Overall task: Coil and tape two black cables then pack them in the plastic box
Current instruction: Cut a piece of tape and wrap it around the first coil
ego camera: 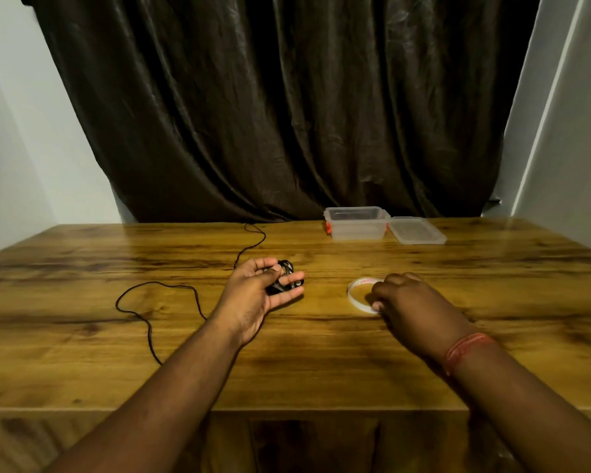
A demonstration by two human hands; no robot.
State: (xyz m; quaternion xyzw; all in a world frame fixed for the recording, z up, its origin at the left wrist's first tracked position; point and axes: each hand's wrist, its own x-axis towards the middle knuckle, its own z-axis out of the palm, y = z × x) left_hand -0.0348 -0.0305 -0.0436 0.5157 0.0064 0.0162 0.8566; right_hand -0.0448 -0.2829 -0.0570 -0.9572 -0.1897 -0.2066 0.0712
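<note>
The left hand [253,295] grips a coiled black cable [285,278] near the middle of the tabletop [321,370]. The right hand [413,305] has its fingers curled on the tape roll [357,293], which lies flat just beside. A loose black cable [157,288] trails toward the left edge. The plastic box [357,223] sits open at the far edge, its lid [417,230] touching its right side.

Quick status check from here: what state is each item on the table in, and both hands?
coiled cable: bundled, held in the left hand.
loose cable: uncoiled, trailing across the table.
tape roll: flat on the table, right fingers on its near rim.
plastic box: open, looks empty.
lid: off, lying right of the box.
left hand: grips the coil.
right hand: curled over the tape roll.
</note>
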